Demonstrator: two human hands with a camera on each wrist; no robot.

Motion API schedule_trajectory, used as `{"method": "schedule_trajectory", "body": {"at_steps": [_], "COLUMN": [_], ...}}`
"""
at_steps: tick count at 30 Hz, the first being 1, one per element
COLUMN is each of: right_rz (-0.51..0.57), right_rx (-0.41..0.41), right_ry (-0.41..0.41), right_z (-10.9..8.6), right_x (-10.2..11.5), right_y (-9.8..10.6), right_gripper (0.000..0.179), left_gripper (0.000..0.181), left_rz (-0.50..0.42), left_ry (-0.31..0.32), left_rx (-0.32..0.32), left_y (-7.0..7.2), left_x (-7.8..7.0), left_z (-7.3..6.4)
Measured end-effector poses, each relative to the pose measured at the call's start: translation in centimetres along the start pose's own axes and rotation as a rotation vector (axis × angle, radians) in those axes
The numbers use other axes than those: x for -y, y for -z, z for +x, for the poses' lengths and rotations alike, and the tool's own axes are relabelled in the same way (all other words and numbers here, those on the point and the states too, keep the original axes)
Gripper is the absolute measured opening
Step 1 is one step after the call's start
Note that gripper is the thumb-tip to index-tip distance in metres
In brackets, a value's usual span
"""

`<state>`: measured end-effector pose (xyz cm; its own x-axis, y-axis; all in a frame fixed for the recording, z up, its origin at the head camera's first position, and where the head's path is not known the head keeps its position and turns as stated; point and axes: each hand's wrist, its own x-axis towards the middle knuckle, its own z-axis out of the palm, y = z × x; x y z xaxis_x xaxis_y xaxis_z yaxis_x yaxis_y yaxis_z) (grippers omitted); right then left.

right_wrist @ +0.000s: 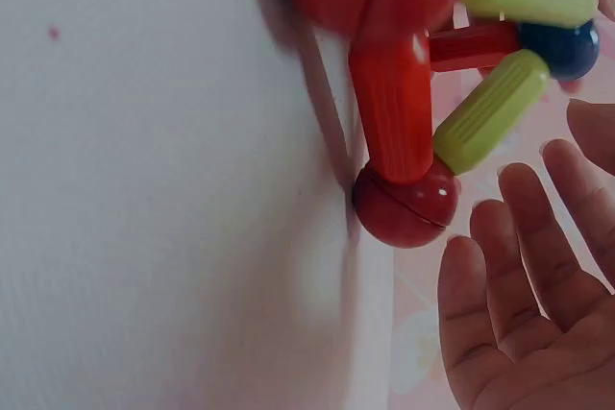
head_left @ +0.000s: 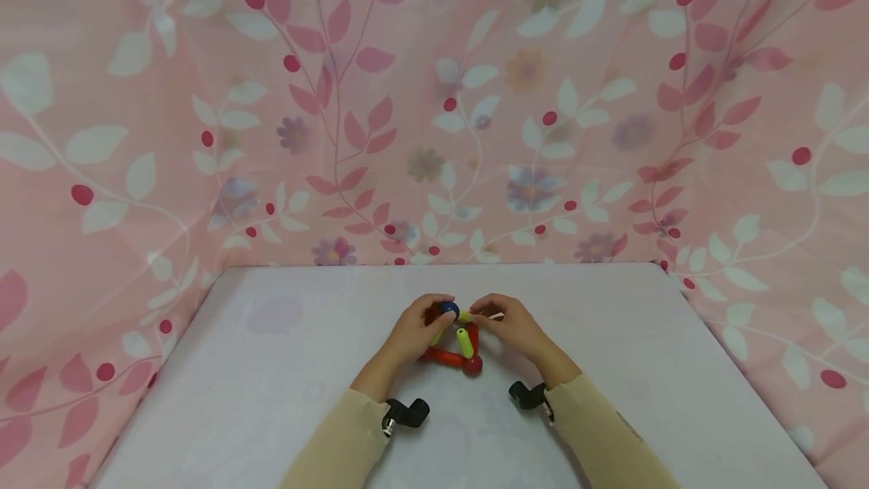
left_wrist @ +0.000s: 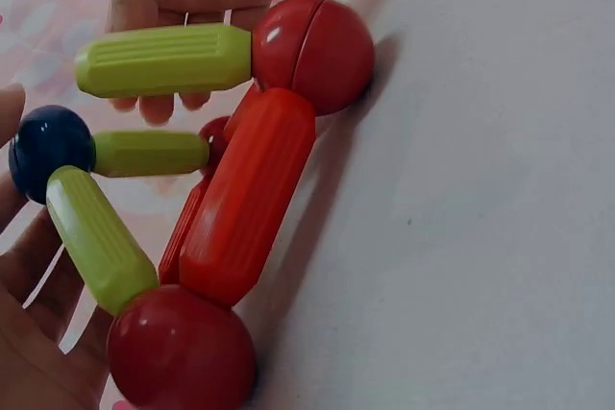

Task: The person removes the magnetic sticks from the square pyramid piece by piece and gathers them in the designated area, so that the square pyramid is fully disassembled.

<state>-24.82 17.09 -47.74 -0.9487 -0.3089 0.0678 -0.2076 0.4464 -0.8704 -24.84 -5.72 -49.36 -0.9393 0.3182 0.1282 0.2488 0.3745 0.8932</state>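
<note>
My left hand [head_left: 410,328] pinches a blue ball [left_wrist: 50,153] between thumb and fingers. Two yellow-green rods [left_wrist: 101,237] join that ball to a base of red rods [left_wrist: 250,194] and red balls [left_wrist: 183,348]. The base stands on the table. From the nearest red ball [head_left: 472,364] rises a third yellow-green rod [head_left: 465,343], its upper end free. Beside the far rod is my right hand [right_wrist: 528,314], its fingers extended and apart from the red ball [right_wrist: 405,204] in the right wrist view. The head view partly hides the far red ball behind this hand.
The white table [head_left: 285,391] spreads around the toy. Pink floral cloth [head_left: 434,134] hangs behind it and along both sides. Black wrist cameras [head_left: 407,413] jut from the beige sleeves [head_left: 342,440] close above the tabletop.
</note>
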Motion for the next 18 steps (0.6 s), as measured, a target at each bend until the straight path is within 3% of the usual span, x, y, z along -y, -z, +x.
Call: {"method": "schedule_trajectory", "body": {"at_steps": [3,10,18], "right_rz": [0.006,0.023,-0.009], "right_rx": [0.029,0.096,0.069], "right_ry": [0.028,-0.006,0.046], "right_z": [0.2,0.2,0.6], "right_x": [-0.1,0.1,-0.2], "right_y": [-0.3,-0.8,-1.2], "right_gripper": [0.02,0.019,0.019], "left_gripper": [0.036,0.038,0.035], "left_rz": [-0.018,-0.078,-0.085], "left_ry": [-0.018,-0.038,-0.04], "left_rx": [-0.007,-0.009,-0.034], "left_y": [-0.1,-0.2,0.0], "left_x": [0.1,0.0,0.3], "left_z": [-0.2,-0.6,-0.4]}}
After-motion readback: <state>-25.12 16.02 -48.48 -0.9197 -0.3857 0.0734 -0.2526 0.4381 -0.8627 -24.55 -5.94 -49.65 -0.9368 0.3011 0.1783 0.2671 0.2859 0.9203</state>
